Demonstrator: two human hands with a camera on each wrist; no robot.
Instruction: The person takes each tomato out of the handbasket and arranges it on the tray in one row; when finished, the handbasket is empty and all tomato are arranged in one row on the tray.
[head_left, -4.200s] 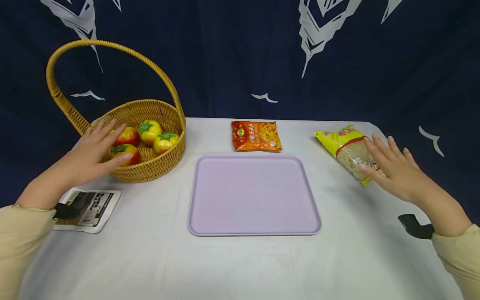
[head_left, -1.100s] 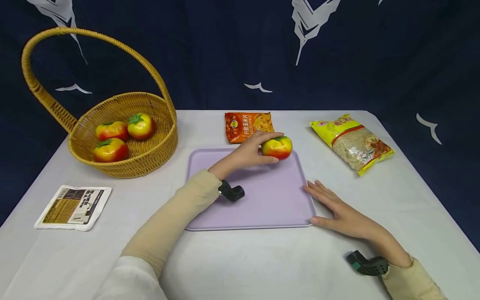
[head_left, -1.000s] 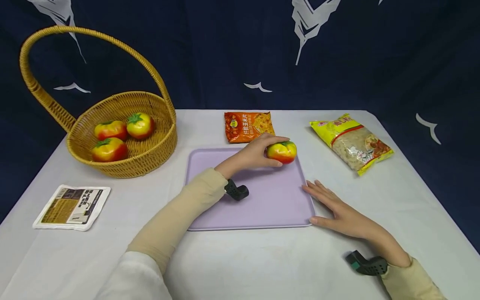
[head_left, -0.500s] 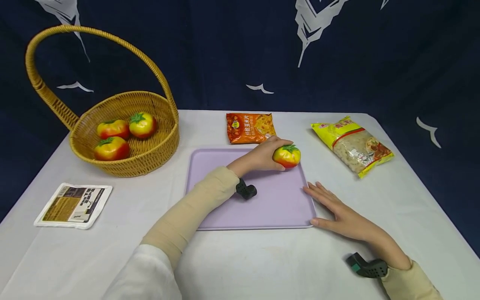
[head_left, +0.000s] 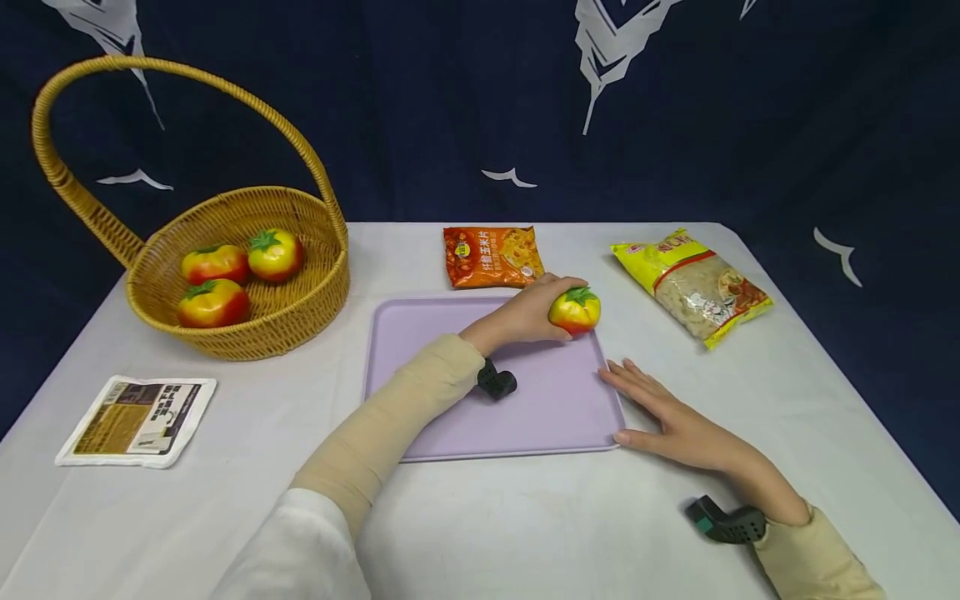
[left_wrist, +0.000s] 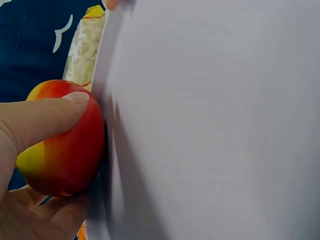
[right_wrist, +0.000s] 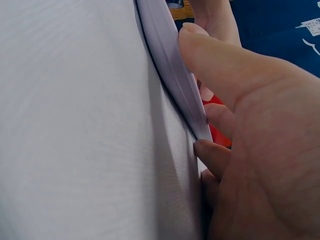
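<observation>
My left hand (head_left: pixel 528 315) grips a red and yellow tomato (head_left: pixel 574 312) with a green leafy top, at the far right corner of the lilac tray (head_left: pixel 450 442). In the left wrist view the thumb lies across the tomato (left_wrist: pixel 70 145), with fingers curled beneath it and the tray's rim close beside. My right hand (head_left: pixel 678 425) lies along the tray's right side, fingers spread, thumb near the front corner. Fingertips touch the tray's edge (right_wrist: pixel 175 65) in the right wrist view. Three more tomatoes (head_left: pixel 213 303) lie in the wicker basket (head_left: pixel 300 321) at the left.
Behind the tray lies an orange snack packet (head_left: pixel 491 257). A yellow-topped clear bag (head_left: pixel 693 287) of pale contents is at the back right. Front left of the basket is a flat white-edged pouch (head_left: pixel 137 422). A dark blue curtain (head_left: pixel 420 108) hangs behind the white-covered table (head_left: pixel 540 533).
Since the first frame, my left hand has brought a tomato from the basket to the tray's far right corner. My right hand has moved to the tray's right edge and stays there.
</observation>
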